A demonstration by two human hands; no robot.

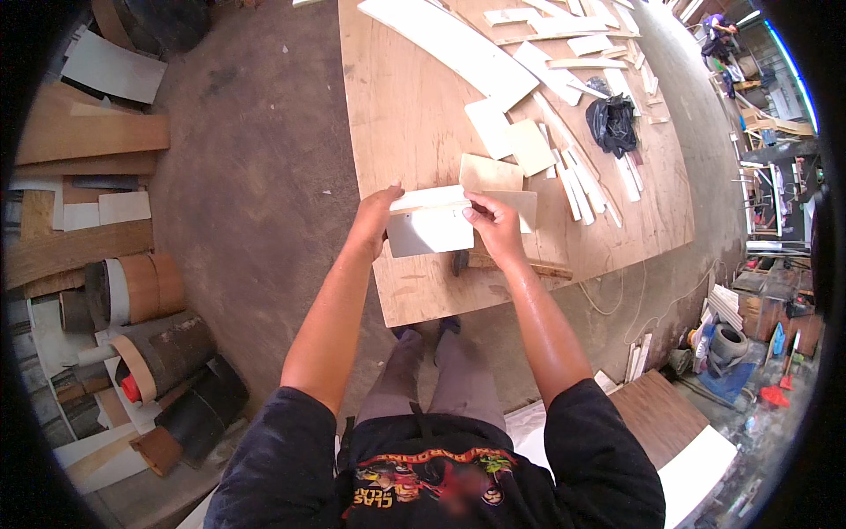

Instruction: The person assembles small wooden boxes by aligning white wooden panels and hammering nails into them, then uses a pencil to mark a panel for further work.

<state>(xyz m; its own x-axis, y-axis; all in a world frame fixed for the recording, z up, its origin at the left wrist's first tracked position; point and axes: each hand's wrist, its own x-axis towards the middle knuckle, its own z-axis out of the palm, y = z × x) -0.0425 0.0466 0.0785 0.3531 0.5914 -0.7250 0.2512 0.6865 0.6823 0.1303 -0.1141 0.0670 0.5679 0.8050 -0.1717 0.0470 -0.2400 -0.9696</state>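
Observation:
Both of my hands hold white pieces over the near end of the plywood table: a narrow strip (426, 197) set along the top edge of a small rectangular panel (423, 233). My left hand (377, 214) is closed on their left end, and my right hand (492, 225) grips the right end with thumb and fingers. Under and beside them lie cream and off-white boards (489, 172). A tool with a wooden handle (538, 268), apparently a hammer, lies just below the panel, its head partly hidden.
The plywood table (392, 106) holds scattered white cut pieces (445, 57) and a black plastic bag (610, 125). Stacked boards and rolls (141, 286) line the left. A cord (599, 304) lies on the floor. Another person (718, 35) is at the far right. Tools and offcuts fill the right side.

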